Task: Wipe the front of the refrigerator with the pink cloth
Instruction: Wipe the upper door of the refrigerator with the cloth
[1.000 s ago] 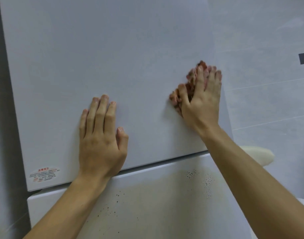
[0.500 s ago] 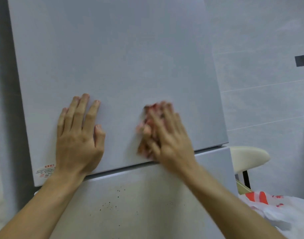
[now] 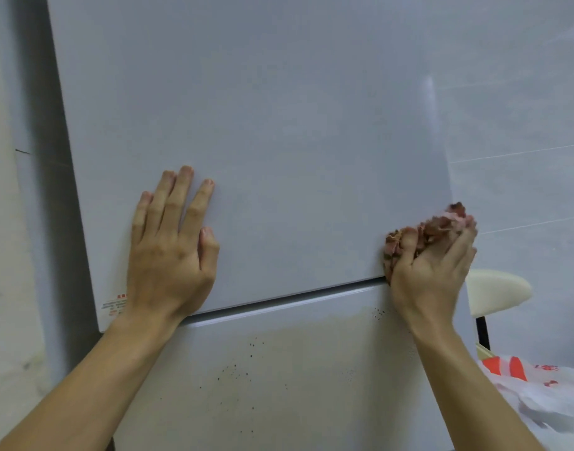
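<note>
Pink and crumpled, the pink cloth (image 3: 437, 226) is bunched under our right hand (image 3: 432, 265), whose fingers curl round it at the lower right corner of the refrigerator's upper door (image 3: 279, 141). Our left hand (image 3: 171, 252) lies flat on that door, fingers straight, holding nothing. We cannot tell what the white plastic bag (image 3: 546, 398) holds; the frame cuts it off. Our left wrist hides part of a sticker (image 3: 113, 306). Dark specks dot the lower door (image 3: 295, 379).
</note>
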Demonstrator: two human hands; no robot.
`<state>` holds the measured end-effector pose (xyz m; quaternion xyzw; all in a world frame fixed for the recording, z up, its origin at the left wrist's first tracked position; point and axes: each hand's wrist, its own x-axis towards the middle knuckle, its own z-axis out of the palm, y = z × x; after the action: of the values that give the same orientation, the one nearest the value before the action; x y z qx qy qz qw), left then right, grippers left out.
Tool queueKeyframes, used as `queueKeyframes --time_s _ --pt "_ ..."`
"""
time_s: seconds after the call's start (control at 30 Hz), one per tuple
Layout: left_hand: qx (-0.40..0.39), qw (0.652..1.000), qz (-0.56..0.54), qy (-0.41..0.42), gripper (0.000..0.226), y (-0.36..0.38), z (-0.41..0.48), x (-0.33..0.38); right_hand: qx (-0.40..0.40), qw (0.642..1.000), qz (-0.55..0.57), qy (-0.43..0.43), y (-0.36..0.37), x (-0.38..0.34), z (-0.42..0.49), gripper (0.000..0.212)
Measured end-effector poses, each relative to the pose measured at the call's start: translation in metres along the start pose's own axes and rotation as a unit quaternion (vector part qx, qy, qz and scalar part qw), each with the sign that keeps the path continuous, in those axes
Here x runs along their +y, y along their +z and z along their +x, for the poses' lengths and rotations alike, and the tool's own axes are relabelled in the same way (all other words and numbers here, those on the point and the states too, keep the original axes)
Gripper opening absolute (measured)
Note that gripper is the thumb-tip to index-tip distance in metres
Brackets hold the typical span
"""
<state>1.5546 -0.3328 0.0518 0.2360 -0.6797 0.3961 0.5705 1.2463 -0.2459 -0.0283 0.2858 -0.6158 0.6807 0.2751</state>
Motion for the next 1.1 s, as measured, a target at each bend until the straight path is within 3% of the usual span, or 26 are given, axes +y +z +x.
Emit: queueKeyframes --time_s 0.23,0.33,0.5,0.6,0.7,0.87,0.97,1.1 --pt "0.016 1.0 0.01 -0.005 0.06 0.006 -0.001 0.004 0.049 0.996 0.004 -0.074 0.019 -0.052 0.049 0.082" --pt "0.021 1.0 0.009 -0.007 0.06 0.008 0.0 0.005 0.075 0.984 0.01 -0.159 0.031 -0.073 0.027 0.078" --pt "0.025 1.0 0.01 -0.005 0.06 0.008 -0.001 0.005 -0.049 0.922 0.028 -0.382 0.045 -0.096 -0.076 0.072" --pt "0.01 1.0 0.006 -0.008 0.061 0.005 -0.001 0.004 -0.064 0.904 0.022 -0.422 0.038 -0.09 -0.068 0.068" --pt "0.004 1.0 -0.006 -0.003 0.061 0.001 0.0 0.004 -0.053 0.92 0.018 -0.388 0.028 -0.06 -0.026 0.062" --pt "0.003 1.0 -0.007 -0.005 0.06 -0.002 -0.003 -0.003 -0.055 0.974 0.024 -0.221 -0.014 0.01 0.054 0.065" --pt "-0.009 1.0 -0.014 0.002 0.06 -0.003 -0.004 -0.01 -0.062 0.988 0.046 -0.13 -0.018 0.011 0.056 0.072" --pt "-0.005 1.0 -0.009 0.004 0.059 -0.006 -0.009 -0.012 -0.003 0.997 0.046 -0.066 -0.001 -0.015 0.039 0.074"
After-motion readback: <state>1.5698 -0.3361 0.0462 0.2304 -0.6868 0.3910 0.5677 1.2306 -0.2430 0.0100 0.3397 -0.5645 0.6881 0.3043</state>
